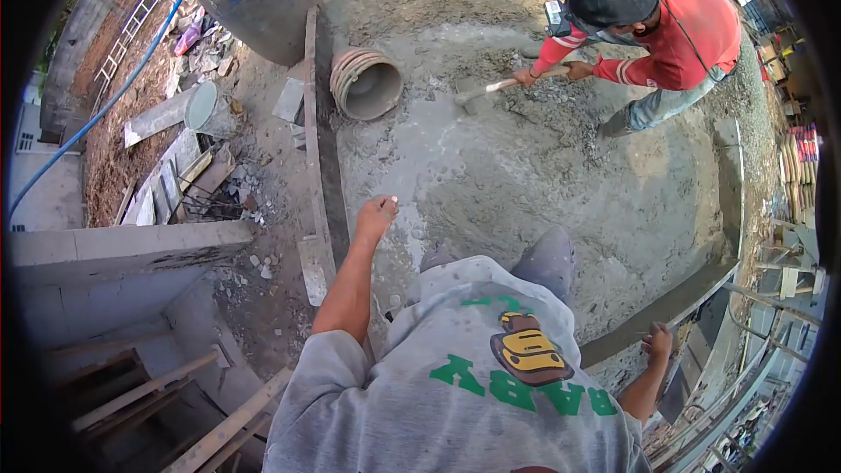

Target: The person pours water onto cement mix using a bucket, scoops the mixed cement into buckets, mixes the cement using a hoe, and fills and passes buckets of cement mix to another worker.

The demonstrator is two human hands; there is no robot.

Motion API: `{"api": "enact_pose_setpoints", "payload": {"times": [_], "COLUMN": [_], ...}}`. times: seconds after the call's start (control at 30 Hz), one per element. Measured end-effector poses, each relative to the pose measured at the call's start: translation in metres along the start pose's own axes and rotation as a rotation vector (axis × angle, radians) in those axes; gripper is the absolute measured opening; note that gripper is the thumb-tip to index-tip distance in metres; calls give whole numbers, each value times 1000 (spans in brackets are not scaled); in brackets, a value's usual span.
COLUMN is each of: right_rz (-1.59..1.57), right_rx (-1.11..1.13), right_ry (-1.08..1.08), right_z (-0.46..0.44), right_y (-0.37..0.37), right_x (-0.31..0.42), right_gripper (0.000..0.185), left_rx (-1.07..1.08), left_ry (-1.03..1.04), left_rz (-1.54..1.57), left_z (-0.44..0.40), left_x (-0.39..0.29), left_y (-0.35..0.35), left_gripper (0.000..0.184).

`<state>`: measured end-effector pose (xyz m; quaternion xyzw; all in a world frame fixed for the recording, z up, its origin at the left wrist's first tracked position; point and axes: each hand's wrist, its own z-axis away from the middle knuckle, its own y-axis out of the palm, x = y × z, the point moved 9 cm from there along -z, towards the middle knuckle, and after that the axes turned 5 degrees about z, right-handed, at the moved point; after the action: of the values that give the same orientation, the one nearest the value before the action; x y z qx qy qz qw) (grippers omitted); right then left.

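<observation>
My left hand point(377, 217) is held out over the wet grey mortar point(464, 175), its fingers curled together. A small whitish bit shows at the fingertips, too small to name. My right hand point(657, 343) hangs at my other side above the concrete edging point(670, 311), fingers curled in and nothing visible in them. Ahead of me, a co-worker point(674, 26) in a red top and dark cap bends over the mix, both hands on a shovel point(504, 86). The shovel's blade rests in the mortar. Stacked buckets point(366, 85) lie tipped on their side beyond my left hand.
A large drum point(258, 4) stands at upper left, with a blue hose point(114, 101) running from it. Below it are a bucket of pale liquid point(203, 109), rubble and boards. A low block wall point(131, 243) borders a pit at left. Metal bars and planks lie at right.
</observation>
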<state>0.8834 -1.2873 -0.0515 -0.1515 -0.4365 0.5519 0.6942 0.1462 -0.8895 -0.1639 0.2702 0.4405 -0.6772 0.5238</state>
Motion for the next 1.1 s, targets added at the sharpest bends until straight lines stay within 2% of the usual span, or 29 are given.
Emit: {"api": "enact_pose_setpoints", "payload": {"times": [0.07, 0.13, 0.27, 0.33, 0.4, 0.43, 0.5, 0.53, 0.63, 0.7, 0.73, 0.83, 0.9, 0.97, 1.0, 1.1], "right_rz": [201, 262, 445, 785, 867, 878, 921, 934, 970, 999, 1019, 1022, 863, 782, 765, 614], "right_rx": [46, 160, 176, 189, 274, 337, 444, 514, 687, 848, 932, 860, 755, 566, 549, 430], "right_ry": [-74, -90, -225, -535, -774, -803, -988, -1010, -1195, -1247, -1255, -1231, -1184, -1278, -1313, -1514], "right_z": [2, 0, -13, -53, 16, 34, 63, 88, 150, 188, 202, 171, 154, 139, 140, 163], "right_y": [47, 92, 179, 250, 320, 359, 446, 483, 593, 655, 684, 791, 852, 912, 944, 1018], "right_x": [47, 85, 162, 189, 263, 285, 320, 339, 390, 426, 448, 506, 564, 615, 637, 700], "right_gripper": [37, 34, 38, 43, 46, 42, 42, 41, 36, 36, 36, 38, 37, 42, 43, 47], "left_rx": [-106, -213, -266, -264, -247, -240, -247, -247, -323, -418, -464, -377, -217, -164, -189, -207], "left_ry": [-47, -94, -195, -262, -312, -336, -379, -399, -437, -516, -549, -727, -725, -670, -653, -569], "left_rz": [133, 182, 253, 258, 280, 294, 247, 221, 366, 633, 770, 796, 785, 842, 898, 1107], "left_z": [7, 21, 53, 70, 90, 96, 96, 93, 82, 73, 57, -17, -101, -199, -247, -379], "left_x": [28, 50, 93, 116, 102, 97, 124, 137, 143, 136, 132, 131, 136, 128, 111, 80], "left_y": [-43, -75, -82, -70, -55, -50, -45, -44, -56, -62, -64, -45, -24, -14, -20, -30], "left_gripper": [30, 29, 29, 30, 31, 31, 32, 32, 32, 33, 34, 36, 57, 57, 57, 72]}}
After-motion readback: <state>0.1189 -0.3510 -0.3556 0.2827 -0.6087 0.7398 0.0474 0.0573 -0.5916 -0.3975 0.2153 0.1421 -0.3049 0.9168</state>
